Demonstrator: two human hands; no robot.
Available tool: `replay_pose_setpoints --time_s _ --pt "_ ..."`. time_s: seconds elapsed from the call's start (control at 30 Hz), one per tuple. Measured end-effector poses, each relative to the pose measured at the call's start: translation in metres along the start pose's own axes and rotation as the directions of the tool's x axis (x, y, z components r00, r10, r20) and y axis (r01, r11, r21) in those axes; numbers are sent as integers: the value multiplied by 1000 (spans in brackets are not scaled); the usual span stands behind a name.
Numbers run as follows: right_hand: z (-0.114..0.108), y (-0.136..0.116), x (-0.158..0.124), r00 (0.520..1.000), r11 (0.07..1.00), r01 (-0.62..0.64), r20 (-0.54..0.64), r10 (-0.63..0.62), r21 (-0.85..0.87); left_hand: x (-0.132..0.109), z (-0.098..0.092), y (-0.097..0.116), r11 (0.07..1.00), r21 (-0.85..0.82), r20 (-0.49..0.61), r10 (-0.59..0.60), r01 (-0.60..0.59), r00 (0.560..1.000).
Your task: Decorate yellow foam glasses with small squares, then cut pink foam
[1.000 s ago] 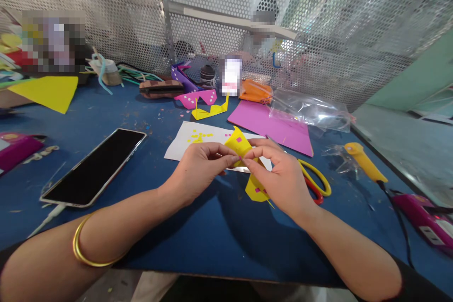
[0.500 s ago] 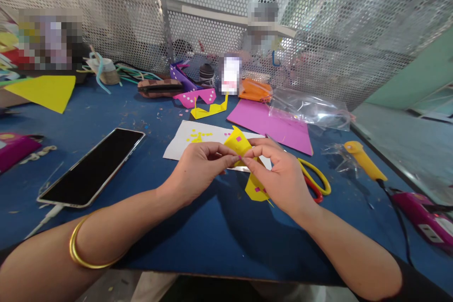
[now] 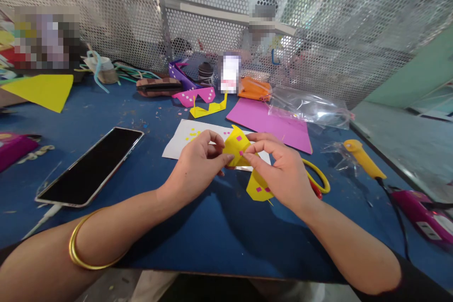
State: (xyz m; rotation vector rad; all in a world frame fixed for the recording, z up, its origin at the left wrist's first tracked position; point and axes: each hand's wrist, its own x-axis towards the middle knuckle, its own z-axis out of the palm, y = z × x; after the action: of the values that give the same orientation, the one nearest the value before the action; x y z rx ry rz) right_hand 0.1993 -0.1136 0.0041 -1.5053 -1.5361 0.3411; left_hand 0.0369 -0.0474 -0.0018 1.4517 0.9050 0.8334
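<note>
Yellow foam glasses [image 3: 232, 147] dotted with small pink squares are held between both hands above the desk. My left hand [image 3: 196, 163] pinches their left lens, thumb in front and fingers behind. My right hand [image 3: 285, 174] is closed on the middle, its thumb and index finger beside a pink square; it hides part of the glasses. The other lens hangs below the right hand. Under the hands lies a white sheet [image 3: 175, 144] with loose yellow and pink bits. Scissors with yellow and red handles [image 3: 320, 174] lie partly behind my right hand.
A phone [image 3: 92, 167] with a cable lies left. Behind are pink glasses [image 3: 194, 97], another yellow pair [image 3: 208, 110], a purple foam sheet [image 3: 272, 122] and a clear plastic bag [image 3: 311, 108]. A yellow glue gun [image 3: 364, 158] lies right, near a magenta power strip [image 3: 421, 214].
My left thumb and fingers have drawn back left from the right fingertips, uncovering more of the yellow lens and a second pink square. The right hand still holds the glasses.
</note>
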Motion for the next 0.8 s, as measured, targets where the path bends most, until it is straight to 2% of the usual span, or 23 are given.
replay_pose_setpoints --time_s 0.2,0.4,0.53,0.7,0.8 --pt "1 3 0 992 990 127 -2 -127 -58 -1 1 1 998 -34 0 -55 55 998" --pt "2 4 0 974 965 220 -26 -226 -144 -2 2 3 991 -82 102 -101 109 990" --pt "2 4 -1 971 958 233 -15 -239 -165 -2 1 4 985 -125 99 -111 123 989" --pt "1 3 -2 974 964 225 -9 -228 -141 -2 2 4 957 -197 119 -192 213 974" --pt "1 2 -2 977 968 212 1 -214 -135 -2 3 2 955 -210 103 -190 208 976"
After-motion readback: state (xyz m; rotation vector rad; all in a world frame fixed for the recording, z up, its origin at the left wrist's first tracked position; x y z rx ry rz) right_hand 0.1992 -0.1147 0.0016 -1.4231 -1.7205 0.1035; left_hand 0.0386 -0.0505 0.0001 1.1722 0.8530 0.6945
